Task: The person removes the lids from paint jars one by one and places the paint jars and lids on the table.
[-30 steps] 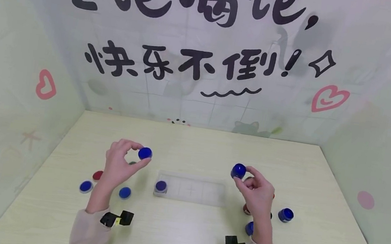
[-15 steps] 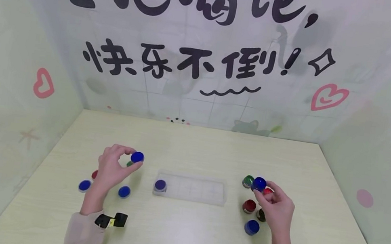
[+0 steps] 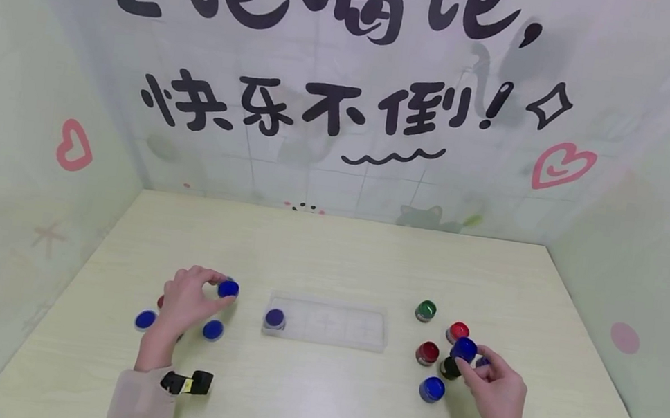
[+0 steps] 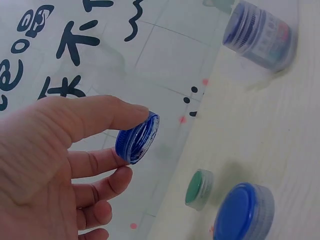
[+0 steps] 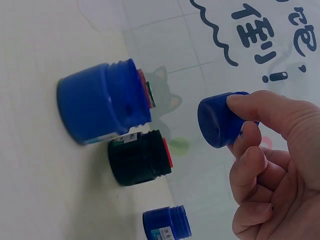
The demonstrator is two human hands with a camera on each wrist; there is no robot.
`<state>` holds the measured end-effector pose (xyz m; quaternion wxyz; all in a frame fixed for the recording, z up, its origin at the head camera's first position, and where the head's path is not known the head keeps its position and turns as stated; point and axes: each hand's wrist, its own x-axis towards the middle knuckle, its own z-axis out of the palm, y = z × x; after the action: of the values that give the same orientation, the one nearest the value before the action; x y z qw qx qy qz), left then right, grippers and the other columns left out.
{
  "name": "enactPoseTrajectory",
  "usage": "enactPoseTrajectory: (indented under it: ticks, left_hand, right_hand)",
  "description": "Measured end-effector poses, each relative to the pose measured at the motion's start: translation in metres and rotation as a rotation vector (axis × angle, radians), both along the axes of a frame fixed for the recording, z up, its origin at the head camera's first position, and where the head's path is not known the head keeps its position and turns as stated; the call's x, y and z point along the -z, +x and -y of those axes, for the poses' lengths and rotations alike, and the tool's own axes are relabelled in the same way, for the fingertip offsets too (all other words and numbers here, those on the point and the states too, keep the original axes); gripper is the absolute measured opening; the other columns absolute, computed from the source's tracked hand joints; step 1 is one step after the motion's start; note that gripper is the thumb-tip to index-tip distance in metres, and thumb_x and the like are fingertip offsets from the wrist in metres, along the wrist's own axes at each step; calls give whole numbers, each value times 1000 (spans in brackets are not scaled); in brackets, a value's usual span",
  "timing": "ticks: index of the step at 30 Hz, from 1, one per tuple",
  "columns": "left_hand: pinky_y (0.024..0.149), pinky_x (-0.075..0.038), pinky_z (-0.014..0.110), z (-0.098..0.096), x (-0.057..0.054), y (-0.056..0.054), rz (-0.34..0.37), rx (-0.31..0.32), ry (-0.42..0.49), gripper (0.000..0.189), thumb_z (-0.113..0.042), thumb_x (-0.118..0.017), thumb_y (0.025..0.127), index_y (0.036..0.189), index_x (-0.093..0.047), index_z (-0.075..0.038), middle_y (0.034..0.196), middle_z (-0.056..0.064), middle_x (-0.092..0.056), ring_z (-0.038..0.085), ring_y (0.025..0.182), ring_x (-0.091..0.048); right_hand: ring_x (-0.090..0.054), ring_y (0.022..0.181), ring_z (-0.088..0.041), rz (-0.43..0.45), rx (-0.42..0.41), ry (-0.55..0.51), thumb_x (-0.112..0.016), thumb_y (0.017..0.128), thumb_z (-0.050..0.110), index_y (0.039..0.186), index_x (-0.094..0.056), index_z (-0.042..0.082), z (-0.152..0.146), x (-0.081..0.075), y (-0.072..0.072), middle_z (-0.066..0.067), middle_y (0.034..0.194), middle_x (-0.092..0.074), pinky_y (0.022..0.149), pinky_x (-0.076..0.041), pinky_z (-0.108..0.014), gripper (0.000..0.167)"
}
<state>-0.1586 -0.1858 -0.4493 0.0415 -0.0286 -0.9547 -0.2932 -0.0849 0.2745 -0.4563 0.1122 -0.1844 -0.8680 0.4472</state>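
Observation:
My left hand (image 3: 188, 302) pinches a blue screw lid (image 4: 137, 137) between thumb and forefinger, its threaded inside showing in the left wrist view. At the right, my right hand (image 3: 500, 393) holds a small blue paint jar (image 5: 220, 119) by thumb and fingers, tilted. That jar overlaps a black paint jar (image 3: 450, 368) in the head view. Another blue jar (image 3: 482, 362) is partly hidden behind the right fingers. Between the hands lies a clear plastic tray (image 3: 352, 326); a paint jar with a blue lid (image 3: 275, 318) stands in its left end compartment.
Around the right hand stand a green jar (image 3: 426, 311), a red jar (image 3: 457, 331), a dark red jar (image 3: 427, 353) and a blue jar (image 3: 432, 390). Near the left hand lie blue lids (image 3: 213, 330), a green lid (image 4: 198, 189) and a partly hidden red lid (image 3: 160, 300).
My right hand has moved right and nearer to me with the blue jar, over the group of jars. My left hand has shifted slightly left and lower with the lid.

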Motion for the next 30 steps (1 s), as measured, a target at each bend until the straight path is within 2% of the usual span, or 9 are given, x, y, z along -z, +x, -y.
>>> enactPoseTrajectory:
  ticks: [8, 15, 26, 30]
  left_hand:
    - [77, -32, 53, 6, 13, -2, 22, 11, -30, 38, -25, -72, 80, 108, -66, -1, 102, 18, -60, 37, 95, -47]
    - [76, -32, 51, 8, 21, -4, 80, 12, -43, 39, -27, -72, 80, 109, -67, -1, 99, 15, -60, 35, 92, -47]
    - [74, -33, 50, 10, 27, -4, 104, 6, -42, 40, -28, -73, 78, 106, -67, 0, 101, 16, -60, 36, 92, -48]
    - [74, -33, 50, 10, 29, -4, 122, 2, -51, 40, -28, -72, 79, 107, -67, 0, 101, 16, -60, 35, 92, -48]
  right_hand:
    - [-45, 49, -8, 95, -12, -8, -73, 80, 8, 117, -58, -9, -6, 9, 9, -2, 60, -58, 45, -35, -23, 44]
    - [-49, 53, -10, 197, -25, -31, -71, 82, 13, 123, -54, -8, -12, 11, 17, -1, 63, -61, 50, -39, -23, 49]
    - [-49, 51, -9, 180, 25, -32, -72, 81, 12, 123, -56, -5, -18, 14, 29, -2, 64, -62, 50, -41, -24, 47]
    - [-50, 53, -10, 220, 18, -36, -71, 83, 14, 125, -53, -7, -23, 15, 32, -2, 66, -62, 51, -42, -25, 50]
